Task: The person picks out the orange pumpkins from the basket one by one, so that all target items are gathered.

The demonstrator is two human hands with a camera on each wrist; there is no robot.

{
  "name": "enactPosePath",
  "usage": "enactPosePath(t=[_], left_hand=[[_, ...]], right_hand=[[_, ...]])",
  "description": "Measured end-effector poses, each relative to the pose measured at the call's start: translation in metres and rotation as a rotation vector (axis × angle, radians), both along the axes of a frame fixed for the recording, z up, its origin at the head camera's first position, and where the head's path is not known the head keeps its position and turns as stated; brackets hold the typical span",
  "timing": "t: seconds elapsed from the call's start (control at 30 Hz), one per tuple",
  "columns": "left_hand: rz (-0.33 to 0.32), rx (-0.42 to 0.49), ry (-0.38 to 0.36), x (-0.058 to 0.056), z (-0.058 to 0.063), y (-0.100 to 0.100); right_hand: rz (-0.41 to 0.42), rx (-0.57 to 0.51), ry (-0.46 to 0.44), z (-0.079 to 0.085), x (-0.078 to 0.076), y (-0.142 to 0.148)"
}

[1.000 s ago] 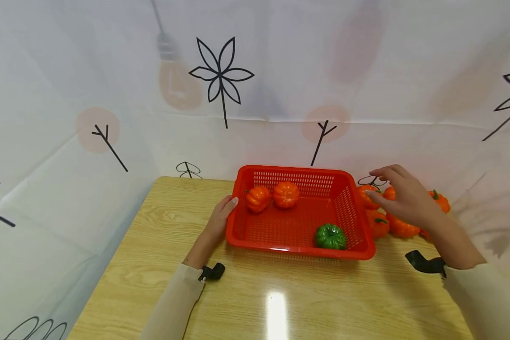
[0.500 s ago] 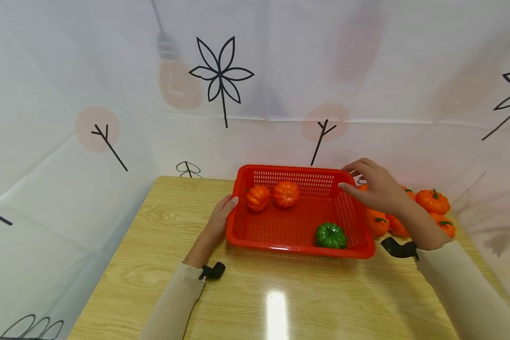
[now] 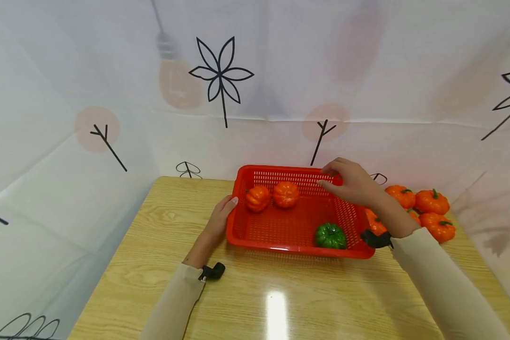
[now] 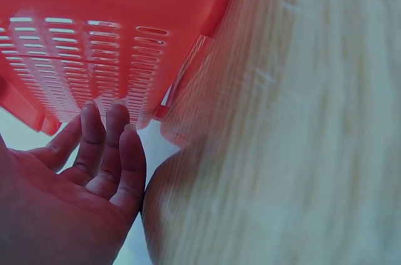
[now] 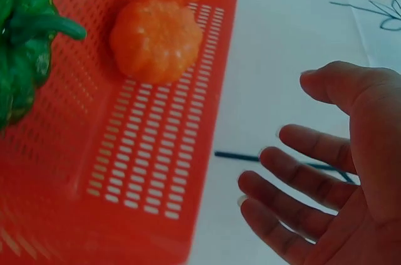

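Observation:
A red perforated plastic basket (image 3: 293,219) stands on the wooden table. My left hand (image 3: 218,217) grips its left rim, thumb over the edge; in the left wrist view, the fingers (image 4: 119,152) meet the slotted wall from outside. Inside lie two orange pumpkins, one at the left (image 3: 258,198) and one beside it (image 3: 286,194), plus a green pumpkin (image 3: 330,236) in the front right corner. My right hand (image 3: 350,182) hovers over the basket's back right corner, holding nothing. Its thumb and fingers (image 5: 301,196) are spread apart and loosely bent in the right wrist view.
Several more orange pumpkins (image 3: 432,202) are grouped on the table to the right of the basket, some partly hidden by my right forearm. A white cloth (image 3: 263,94) with printed plants hangs behind the table (image 3: 187,302).
My right hand has moved left from above the pumpkins on the right to over the basket's back right corner. The left hand, the basket and its contents have stayed put.

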State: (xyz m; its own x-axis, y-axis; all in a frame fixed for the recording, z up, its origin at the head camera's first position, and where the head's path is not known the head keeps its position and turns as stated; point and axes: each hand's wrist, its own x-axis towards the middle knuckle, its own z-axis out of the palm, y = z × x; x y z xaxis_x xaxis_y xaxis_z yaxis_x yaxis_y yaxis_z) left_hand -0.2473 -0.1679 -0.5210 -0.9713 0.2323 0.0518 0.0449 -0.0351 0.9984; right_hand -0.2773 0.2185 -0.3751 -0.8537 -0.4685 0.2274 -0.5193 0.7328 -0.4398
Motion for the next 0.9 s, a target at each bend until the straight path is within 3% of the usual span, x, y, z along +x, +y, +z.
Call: enactPosePath(t=[0.27, 0.47, 0.67, 0.9], left_hand=[[0.003, 0.016, 0.002, 0.001, -0.001, 0.0], [0.003, -0.003, 0.015, 0.001, 0.0, 0.0], [-0.002, -0.018, 0.006, 0.001, 0.001, 0.0], [0.004, -0.023, 0.003, 0.001, 0.0, 0.0]], right_hand=[[0.024, 0.109, -0.064, -0.006, -0.014, -0.027], [0.002, 0.147, -0.189, -0.01, -0.026, -0.038], [-0.053, 0.084, -0.37, -0.015, -0.036, -0.047], [-0.194, 0.029, -0.64, -0.02, -0.04, -0.062]])
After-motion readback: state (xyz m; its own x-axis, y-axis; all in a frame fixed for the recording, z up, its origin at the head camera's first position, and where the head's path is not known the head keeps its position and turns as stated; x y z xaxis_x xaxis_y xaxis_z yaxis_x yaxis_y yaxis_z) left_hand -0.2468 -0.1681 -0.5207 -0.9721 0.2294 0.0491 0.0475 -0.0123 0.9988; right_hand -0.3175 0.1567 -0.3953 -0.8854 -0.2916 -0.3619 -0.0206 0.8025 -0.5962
